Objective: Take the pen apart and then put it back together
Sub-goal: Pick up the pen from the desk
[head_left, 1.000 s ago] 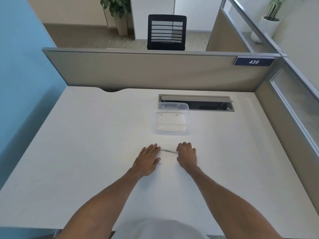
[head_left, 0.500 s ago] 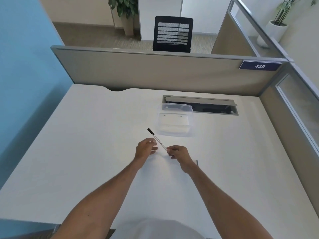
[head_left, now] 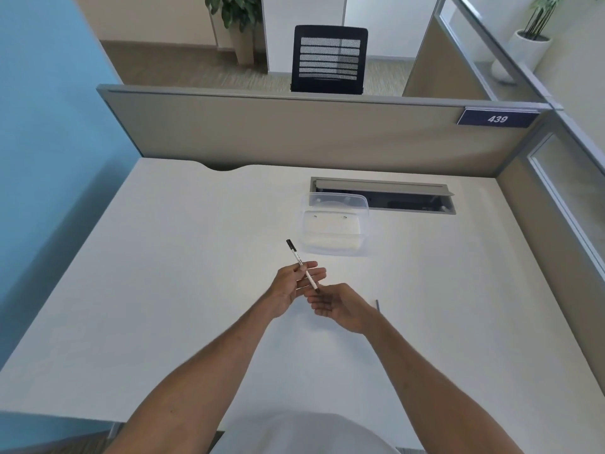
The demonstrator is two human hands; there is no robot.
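Note:
A slim white pen (head_left: 296, 256) with a black far end is held above the white desk, slanting from upper left to lower right. My left hand (head_left: 291, 286) pinches its middle between thumb and fingers. My right hand (head_left: 340, 306) is at the pen's near, dark tip, fingers loosely curled around it. A small thin dark piece (head_left: 377, 305) lies on the desk just right of my right wrist.
A clear plastic container (head_left: 335, 224) stands on the desk (head_left: 163, 290) beyond my hands. Behind it is an open cable slot (head_left: 409, 198). Partition walls (head_left: 294, 132) close the desk at the back and right.
The pen lay flat on the desk between both hands a second ago; it has been lifted and tilted, and my hands drew nearer to me. The dark piece now lies on the desk.

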